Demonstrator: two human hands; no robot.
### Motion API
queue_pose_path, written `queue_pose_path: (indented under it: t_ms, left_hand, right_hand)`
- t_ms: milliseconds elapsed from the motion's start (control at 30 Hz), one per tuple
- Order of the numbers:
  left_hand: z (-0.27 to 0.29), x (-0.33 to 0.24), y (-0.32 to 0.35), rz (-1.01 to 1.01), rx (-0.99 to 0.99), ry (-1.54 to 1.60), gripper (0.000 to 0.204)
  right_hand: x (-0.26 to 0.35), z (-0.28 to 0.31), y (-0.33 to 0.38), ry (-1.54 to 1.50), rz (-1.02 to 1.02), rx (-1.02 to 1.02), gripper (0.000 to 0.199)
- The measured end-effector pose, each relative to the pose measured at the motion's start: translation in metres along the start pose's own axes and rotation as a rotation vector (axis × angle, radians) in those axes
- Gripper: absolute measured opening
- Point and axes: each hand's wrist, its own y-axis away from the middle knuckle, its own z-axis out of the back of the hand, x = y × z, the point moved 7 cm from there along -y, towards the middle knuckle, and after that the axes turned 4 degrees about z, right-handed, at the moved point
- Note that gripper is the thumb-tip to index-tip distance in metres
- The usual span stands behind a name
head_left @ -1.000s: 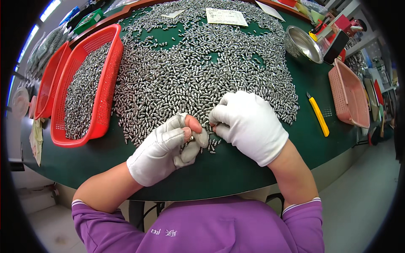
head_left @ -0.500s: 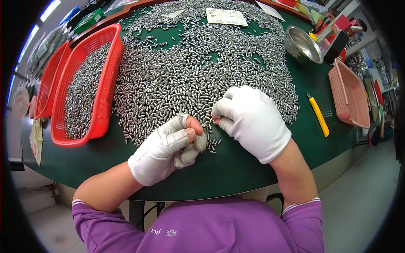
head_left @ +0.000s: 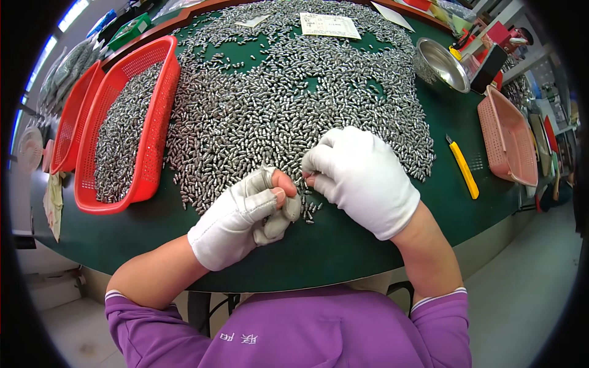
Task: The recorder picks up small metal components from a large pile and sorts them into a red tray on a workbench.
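A broad spread of small, shiny metal parts (head_left: 264, 110) covers much of the green table. At its near edge is my left hand (head_left: 245, 214), in a white glove that leaves the thumb and index fingertips bare. Its fingers are curled closed with thumb against index; whatever they hold is hidden. To its right, my gloved right hand (head_left: 362, 181) is over the pile's near edge, thumb and index pinched together, their tips pointing toward the left hand. Anything in that pinch is too small to make out. Several loose metal parts (head_left: 311, 211) lie between the hands.
At left stands a red plastic basket (head_left: 162, 122) heaped with metal parts, another red basket (head_left: 67, 132) beside it. Rightward lie a steel bowl (head_left: 451, 64), a yellow utility knife (head_left: 464, 168) and a pink basket (head_left: 500, 135). A paper slip (head_left: 329, 26) rests on the far parts.
My right hand has shifted slightly left, its fingertips nearer my left hand. The left hand stays almost in place, still curled.
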Motion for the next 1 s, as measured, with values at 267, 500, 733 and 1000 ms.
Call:
queue_pose_path:
  t_ms: [267, 500, 733, 1000]
  left_hand:
    - [0.002, 0.005, 0.001, 0.07, -0.025, -0.032, 0.019]
    - [0.004, 0.004, 0.002, 0.026, -0.073, 0.0, 0.015]
    - [0.0, 0.001, 0.001, 0.01, -0.063, -0.042, 0.018]
    - [0.001, -0.001, 0.001, -0.013, -0.066, -0.064, 0.022]
  right_hand:
    - [0.013, 0.014, -0.004, -0.506, 0.081, -0.147, 0.013]
    - [0.002, 0.024, -0.002, -0.328, -0.02, -0.258, 0.011]
    - [-0.002, 0.015, 0.002, -0.164, -0.044, -0.095, 0.006]
    - [0.002, -0.002, 0.004, -0.085, -0.015, 0.105, 0.006]
